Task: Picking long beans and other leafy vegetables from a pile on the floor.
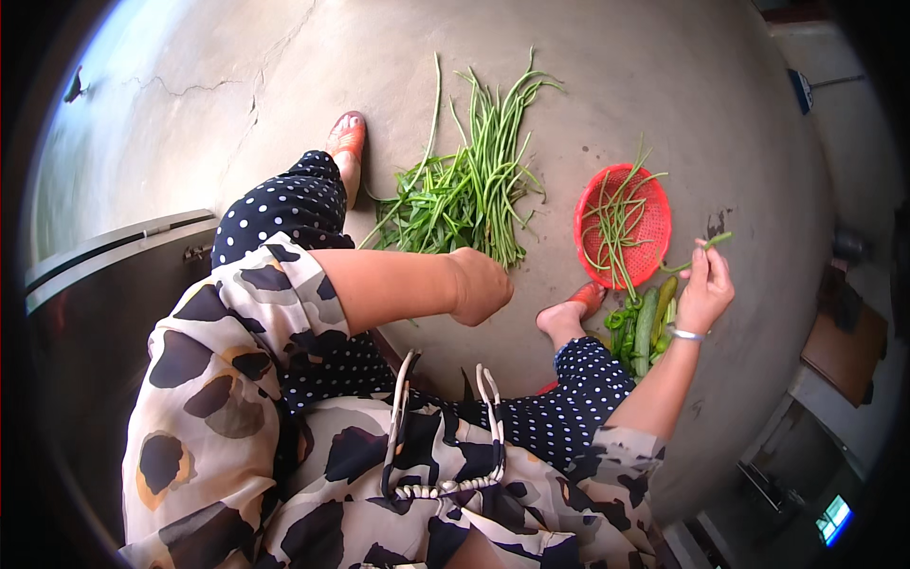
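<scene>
My right hand [705, 291] is raised just right of a red plastic colander [662, 213], pinching a green bean pod [716, 240] between thumb and fingers. Several long beans [617, 220] lie in the colander, some poking over its rim. My left hand [483, 288] is bent down at the wrist near the bottom end of a bundle of long beans [494, 171] on the floor; its fingers are hidden beneath it. Leafy greens [434, 206] lie against the bundle's left side.
Green peppers [623, 331], a cucumber [645, 331] and other vegetables lie below the colander, beside my right foot [569, 316]. My left foot [346, 153] stands left of the greens. A dark-fronted metal-edged object [121, 256] is at the far left.
</scene>
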